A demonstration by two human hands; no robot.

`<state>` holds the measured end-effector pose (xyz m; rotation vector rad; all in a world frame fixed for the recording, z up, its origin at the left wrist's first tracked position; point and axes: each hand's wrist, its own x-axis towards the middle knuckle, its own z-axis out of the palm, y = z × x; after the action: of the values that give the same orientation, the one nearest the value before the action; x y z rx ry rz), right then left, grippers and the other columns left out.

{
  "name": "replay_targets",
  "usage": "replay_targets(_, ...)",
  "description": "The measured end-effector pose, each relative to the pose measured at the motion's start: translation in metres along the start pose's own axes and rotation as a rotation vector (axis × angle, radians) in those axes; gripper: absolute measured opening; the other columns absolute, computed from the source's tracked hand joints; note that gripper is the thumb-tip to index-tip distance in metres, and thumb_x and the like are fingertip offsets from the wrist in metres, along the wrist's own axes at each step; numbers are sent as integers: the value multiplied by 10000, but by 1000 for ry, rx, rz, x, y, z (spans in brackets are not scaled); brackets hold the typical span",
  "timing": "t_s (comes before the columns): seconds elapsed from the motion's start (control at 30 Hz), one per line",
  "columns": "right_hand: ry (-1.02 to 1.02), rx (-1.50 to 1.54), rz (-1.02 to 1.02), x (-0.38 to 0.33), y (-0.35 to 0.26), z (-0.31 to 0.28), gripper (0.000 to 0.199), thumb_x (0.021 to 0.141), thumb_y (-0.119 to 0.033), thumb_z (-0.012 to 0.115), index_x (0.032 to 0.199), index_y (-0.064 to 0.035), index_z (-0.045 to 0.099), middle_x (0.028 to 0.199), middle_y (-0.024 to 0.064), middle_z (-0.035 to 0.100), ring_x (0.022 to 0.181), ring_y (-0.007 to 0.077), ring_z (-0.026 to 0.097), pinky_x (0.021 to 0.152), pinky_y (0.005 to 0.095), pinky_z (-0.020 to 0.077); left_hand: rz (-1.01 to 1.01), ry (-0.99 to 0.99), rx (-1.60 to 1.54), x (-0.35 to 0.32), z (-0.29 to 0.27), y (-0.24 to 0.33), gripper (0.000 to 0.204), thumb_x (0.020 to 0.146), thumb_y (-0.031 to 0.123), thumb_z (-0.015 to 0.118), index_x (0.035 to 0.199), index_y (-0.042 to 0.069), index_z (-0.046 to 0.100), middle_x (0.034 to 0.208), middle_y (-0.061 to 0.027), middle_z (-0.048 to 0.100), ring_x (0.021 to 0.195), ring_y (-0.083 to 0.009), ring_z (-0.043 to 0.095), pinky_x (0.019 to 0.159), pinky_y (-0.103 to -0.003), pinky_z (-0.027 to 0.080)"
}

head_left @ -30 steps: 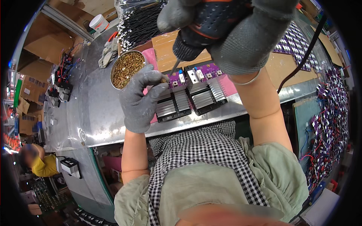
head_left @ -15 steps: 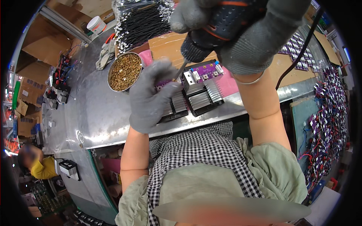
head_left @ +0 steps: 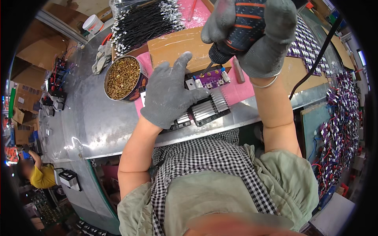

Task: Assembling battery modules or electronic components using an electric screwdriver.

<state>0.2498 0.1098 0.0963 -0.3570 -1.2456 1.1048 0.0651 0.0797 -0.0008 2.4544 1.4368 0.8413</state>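
Head view: right hand (head_left: 260, 37) clenches a power screwdriver (head_left: 236, 31), its bit down on the purple circuit board (head_left: 214, 78). Left hand (head_left: 169, 92) lies flat and open just beside that board, gripping nothing — a slipped bit could jab those fingers or scar the board.

Both hands wore grey knitted work gloves, the left hand (head_left: 170, 94) and the right hand (head_left: 258, 37) alike, with ribbed cuffs ending at the wrists. A thin silver bangle (head_left: 264, 83) circled the right wrist. The forearms were bare. Pale green short sleeves (head_left: 293, 185) puffed at the shoulders under a black-and-white checked apron (head_left: 204, 157).
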Motion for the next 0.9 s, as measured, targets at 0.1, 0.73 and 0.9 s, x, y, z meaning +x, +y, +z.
replay_targets(0.1,41,75,206,-2,16,-10,772,933,-340,759,1520,-28,365,770,114,656,623,234,653,561,337,547,-29,-54,49,3,-8,10,769,737,478,872,1332,52,634,971,-138,736,1038,-326,686,981,-449,508)
replay_targets(0.73,199,-175,-26,1,-8,3,503,937,-508,739,1044,-25,648,734,42,608,635,158,632,621,290,540,121,-5,33,2,-5,8,466,763,447,810,1026,64,774,877,-93,700,865,-272,642,956,-416,429)
replay_targets(0.9,102,-225,24,-3,0,-12,503,922,-522,751,1004,-37,647,737,35,617,623,147,628,605,282,523,106,-26,44,3,-8,10,460,769,444,808,1030,66,772,882,-87,702,872,-270,641,953,-424,425)
